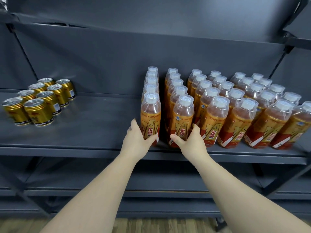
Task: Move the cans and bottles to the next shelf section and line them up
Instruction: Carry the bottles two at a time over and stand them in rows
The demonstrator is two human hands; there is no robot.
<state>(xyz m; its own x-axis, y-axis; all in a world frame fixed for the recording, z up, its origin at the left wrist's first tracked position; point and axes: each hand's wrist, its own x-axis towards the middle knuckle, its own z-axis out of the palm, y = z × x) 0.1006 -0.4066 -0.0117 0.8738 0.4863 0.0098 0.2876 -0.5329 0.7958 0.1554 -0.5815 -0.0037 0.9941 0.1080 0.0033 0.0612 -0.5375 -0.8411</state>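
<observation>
Several rows of orange drink bottles with clear caps stand on the dark grey shelf (pixel 94 125), filling its right half. My left hand (pixel 138 138) grips the base of the front bottle of the leftmost row (pixel 151 113). My right hand (pixel 188 140) grips the base of the front bottle of the second row (pixel 183 118). Both bottles stand upright on the shelf near its front edge. Several gold cans (pixel 39 101) stand in two rows at the shelf's far left.
A bare stretch of shelf lies between the cans and the bottles. A slanted support bar (pixel 25 52) runs behind the cans. Another shelf board (pixel 151 19) sits above, lower shelves below, wooden floor (pixel 151 226) at the bottom.
</observation>
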